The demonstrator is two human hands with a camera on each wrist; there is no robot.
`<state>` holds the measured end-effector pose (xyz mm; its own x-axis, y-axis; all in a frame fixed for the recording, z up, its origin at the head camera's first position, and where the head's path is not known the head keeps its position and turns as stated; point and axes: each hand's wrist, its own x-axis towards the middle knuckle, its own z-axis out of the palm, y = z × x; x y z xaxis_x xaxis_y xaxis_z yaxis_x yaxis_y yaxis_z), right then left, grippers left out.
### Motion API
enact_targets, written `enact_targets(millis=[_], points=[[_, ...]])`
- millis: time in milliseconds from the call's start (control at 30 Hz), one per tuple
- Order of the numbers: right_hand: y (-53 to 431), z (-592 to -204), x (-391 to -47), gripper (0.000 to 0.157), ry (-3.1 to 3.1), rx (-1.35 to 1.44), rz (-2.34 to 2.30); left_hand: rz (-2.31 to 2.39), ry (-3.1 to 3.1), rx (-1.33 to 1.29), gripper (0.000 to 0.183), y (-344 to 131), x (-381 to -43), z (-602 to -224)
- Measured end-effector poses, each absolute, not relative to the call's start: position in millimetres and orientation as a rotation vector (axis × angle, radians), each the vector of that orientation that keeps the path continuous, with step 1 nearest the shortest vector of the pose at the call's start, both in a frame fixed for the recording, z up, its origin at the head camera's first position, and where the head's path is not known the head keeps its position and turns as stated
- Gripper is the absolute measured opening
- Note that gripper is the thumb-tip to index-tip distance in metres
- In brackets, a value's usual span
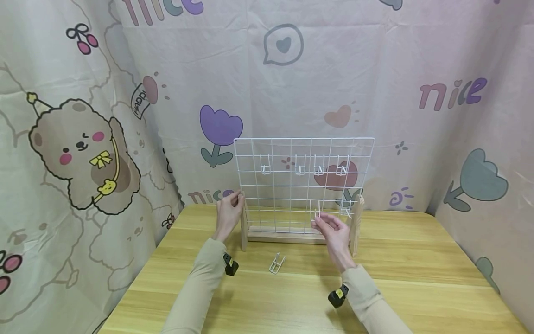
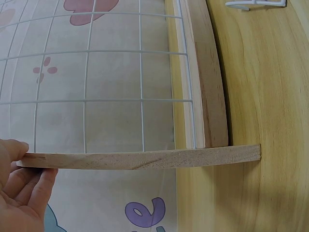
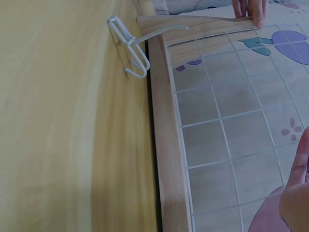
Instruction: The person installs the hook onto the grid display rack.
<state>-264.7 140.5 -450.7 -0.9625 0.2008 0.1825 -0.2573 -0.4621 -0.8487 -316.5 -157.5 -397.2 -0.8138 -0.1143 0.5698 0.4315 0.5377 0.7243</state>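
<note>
A white wire grid panel stands upright in a wooden frame. At its left side, my left hand pinches the top of the wooden upright, thumb on one face and fingers on the other. My right hand holds a white wire hook by its lower end, against the lower right part of the grid. In the right wrist view only the edge of that hand shows, and its hook is out of sight. Another white wire hook lies loose on the table before the stand.
Several white wire hooks hang in a row on the upper grid, and one more hook hangs low by the right upright. A wooden base bar joins the uprights. The wood-grain table meets a printed curtain behind.
</note>
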Motion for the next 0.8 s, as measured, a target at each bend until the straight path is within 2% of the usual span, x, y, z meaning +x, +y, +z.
enact_targets(millis=[167, 400, 800], points=[[139.6, -445.6, -267.4, 0.014, -1.425, 0.065, 2.478, -1.270, -2.210, -0.251, 0.032, -157.4, -316.8, -397.4], [139.7, -442.0, -271.7, 0.015, -1.363, 0.079, 2.507, -1.291, -2.214, -0.245, 0.033, -157.1, -316.7, -396.9], [141.5, -436.5, -275.5, 0.026, -1.335, 0.022, 2.544, -1.255, -2.215, -0.245, 0.032, -157.7, -317.1, -397.6]])
